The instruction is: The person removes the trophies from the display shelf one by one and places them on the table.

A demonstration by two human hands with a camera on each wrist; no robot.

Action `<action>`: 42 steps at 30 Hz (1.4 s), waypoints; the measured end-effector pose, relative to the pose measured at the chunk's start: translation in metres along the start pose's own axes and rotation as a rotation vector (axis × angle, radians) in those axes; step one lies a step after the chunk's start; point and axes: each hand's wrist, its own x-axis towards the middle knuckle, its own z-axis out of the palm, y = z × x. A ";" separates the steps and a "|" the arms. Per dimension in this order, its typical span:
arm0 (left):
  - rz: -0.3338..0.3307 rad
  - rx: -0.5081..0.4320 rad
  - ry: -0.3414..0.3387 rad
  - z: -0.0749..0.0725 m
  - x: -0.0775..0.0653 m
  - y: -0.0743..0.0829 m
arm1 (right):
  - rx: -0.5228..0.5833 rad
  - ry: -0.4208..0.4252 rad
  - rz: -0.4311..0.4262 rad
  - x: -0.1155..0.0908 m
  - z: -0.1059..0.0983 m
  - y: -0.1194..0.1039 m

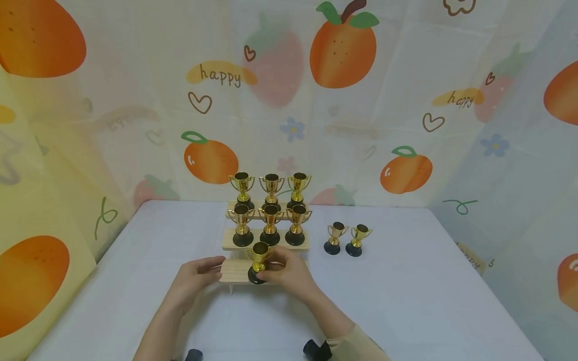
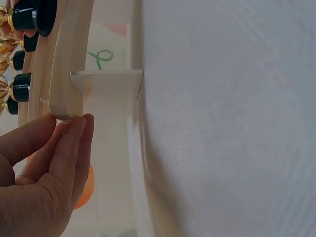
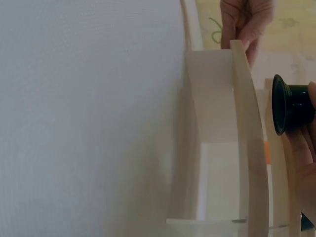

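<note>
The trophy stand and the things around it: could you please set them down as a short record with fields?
Stand: three pale tiers
Left hand: pinches left end of front tier
Right hand: holds one trophy at front tier; contact unclear
Middle tier: three upright trophies
Back tier: three more
Table, right of stand: two trophies

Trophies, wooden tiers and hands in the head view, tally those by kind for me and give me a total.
Trophies: 9
Wooden tiers: 3
Hands, left hand and right hand: 2
Total: 14
</note>
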 end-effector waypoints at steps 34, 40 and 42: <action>-0.044 0.031 0.015 0.001 0.001 0.001 | -0.067 -0.005 0.012 -0.038 -0.085 0.001; -0.049 0.025 0.016 0.000 0.000 0.001 | -0.057 0.031 0.002 -0.046 -0.098 -0.003; -0.050 0.025 0.014 0.001 0.000 0.001 | -0.063 0.045 -0.004 -0.048 -0.103 -0.004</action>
